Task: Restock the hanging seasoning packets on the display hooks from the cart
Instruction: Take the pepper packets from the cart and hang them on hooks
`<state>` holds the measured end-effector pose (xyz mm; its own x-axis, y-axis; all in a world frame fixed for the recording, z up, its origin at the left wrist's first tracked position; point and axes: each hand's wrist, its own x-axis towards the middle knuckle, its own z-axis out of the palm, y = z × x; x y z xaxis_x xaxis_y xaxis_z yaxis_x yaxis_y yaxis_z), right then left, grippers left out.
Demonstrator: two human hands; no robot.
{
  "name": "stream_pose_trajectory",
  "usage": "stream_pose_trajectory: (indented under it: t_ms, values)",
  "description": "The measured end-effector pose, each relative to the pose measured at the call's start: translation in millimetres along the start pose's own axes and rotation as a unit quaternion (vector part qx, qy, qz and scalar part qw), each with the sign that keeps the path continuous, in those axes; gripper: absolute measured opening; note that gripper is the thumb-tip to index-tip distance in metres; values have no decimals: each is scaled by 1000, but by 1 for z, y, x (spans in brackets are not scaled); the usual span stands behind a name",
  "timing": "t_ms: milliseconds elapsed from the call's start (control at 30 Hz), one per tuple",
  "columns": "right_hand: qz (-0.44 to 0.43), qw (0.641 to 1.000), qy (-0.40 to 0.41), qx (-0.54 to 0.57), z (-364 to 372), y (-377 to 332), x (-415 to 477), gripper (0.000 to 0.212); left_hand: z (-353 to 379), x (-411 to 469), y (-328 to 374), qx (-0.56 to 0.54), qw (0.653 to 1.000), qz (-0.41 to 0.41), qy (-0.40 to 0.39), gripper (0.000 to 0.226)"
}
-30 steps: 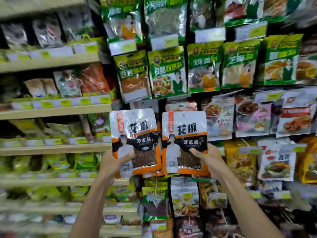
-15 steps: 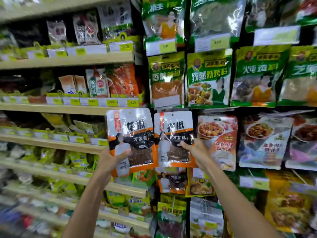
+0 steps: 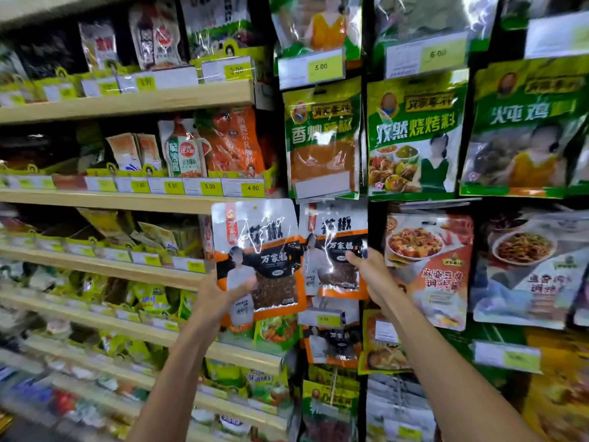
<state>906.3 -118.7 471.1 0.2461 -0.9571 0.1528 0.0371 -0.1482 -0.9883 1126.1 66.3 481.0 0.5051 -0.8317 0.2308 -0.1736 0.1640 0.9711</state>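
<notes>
Right hand (image 3: 371, 272) pinches a tall shiny orange-and-white plastic packet (image 3: 334, 247) under green hanging packets (image 3: 322, 138); left hand (image 3: 220, 298) grips its twin (image 3: 258, 250), further left.

Left hand (image 3: 220, 298) holds one seasoning packet (image 3: 255, 237), right hand (image 3: 373, 275) a second packet (image 3: 334, 244) just beside.

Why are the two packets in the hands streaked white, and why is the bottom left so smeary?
Head view: light glares off the glossy left packet and right packet; the lower shelves blur, probably from motion or the wide lens.
</notes>
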Motion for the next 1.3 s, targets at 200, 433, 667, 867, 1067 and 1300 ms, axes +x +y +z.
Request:
stream_pose_trajectory:
  t_ms: [200, 433, 667, 867, 1067, 1300]
  values:
    - [54, 991, 4, -123, 5, 4, -4, 68, 4, 9, -14, 8, 999, -26, -35, 16]
    - [-88, 982, 114, -121, 30, 20, -75, 40, 18, 17, -27, 21, 993, -31, -108, 30]
    - [-56, 996, 30, 64, 49, -11, -74, 22, 43, 23, -24, -18, 985, -24, -171, 37]
    - [-68, 994, 74, 44, 35, -7, -68, 15, 35, 54, 8, 142, 964, 211, 75, 16]
    - [-58, 993, 99, 25, 27, -9, -56, 24, 34, 110, 27, 413, 726, 477, 273, 21]
    - [-63, 991, 116, 21, 25, -16, -45, 15, 29, 145, 11, 437, 710, 500, 237, 31]
